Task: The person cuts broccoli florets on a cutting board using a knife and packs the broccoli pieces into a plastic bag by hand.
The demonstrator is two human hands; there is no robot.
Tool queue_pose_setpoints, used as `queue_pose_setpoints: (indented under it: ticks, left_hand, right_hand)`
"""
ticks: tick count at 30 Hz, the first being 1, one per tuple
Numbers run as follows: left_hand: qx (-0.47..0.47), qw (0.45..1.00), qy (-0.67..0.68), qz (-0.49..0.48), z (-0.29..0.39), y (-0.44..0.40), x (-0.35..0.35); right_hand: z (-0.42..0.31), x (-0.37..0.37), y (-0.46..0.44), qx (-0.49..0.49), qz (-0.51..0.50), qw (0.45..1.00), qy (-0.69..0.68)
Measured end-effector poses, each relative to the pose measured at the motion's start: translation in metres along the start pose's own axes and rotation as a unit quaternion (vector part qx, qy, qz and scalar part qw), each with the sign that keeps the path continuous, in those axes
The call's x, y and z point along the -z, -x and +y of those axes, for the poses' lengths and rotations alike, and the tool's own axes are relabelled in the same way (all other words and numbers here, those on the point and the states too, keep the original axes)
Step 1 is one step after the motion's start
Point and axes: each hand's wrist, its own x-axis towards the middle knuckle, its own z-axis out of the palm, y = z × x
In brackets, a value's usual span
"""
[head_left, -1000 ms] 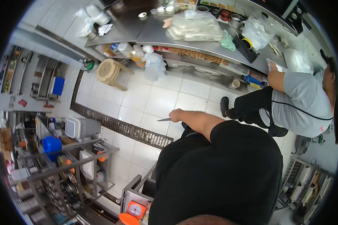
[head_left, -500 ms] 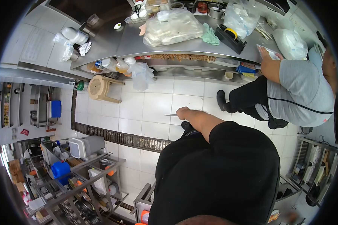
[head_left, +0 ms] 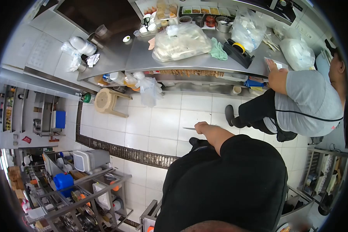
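My right hand is closed on the handle of a knife, whose thin blade points left above the tiled floor. The right forearm comes out of a black sleeve, and my dark shoe is just below the hand. My left hand is not in view. Past the hand, a steel counter runs across the top with a large clear plastic bag, a green cloth and a black tape dispenser on it.
A co-worker in a grey shirt stands at the counter on the right. A beige stool stands at the upper left. A floor drain grate crosses the tiles. Metal racks with a blue container are at the lower left.
The knife in my right hand has shifted rightward in view. The camera view has turned and shifted. The co-worker's hands remain at the counter.
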Motion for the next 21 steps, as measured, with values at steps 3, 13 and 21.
queue_pose_setpoints:
  ticks: [3, 13, 21]
  left_hand:
    - [0.003, 1.000, -0.002, -0.003, 0.001, -0.003, -0.001]
    - [0.022, 1.000, -0.010, -0.018, -0.010, -0.004, -0.001]
    - [0.023, 0.999, -0.012, -0.020, -0.010, -0.004, -0.001]
  right_hand:
    - [-0.008, 0.007, -0.010, 0.009, -0.013, 1.000, -0.003]
    - [-0.024, 0.016, -0.009, 0.025, -0.012, 0.999, 0.023]
    - [-0.055, -0.001, -0.025, 0.059, -0.051, 0.996, 0.048]
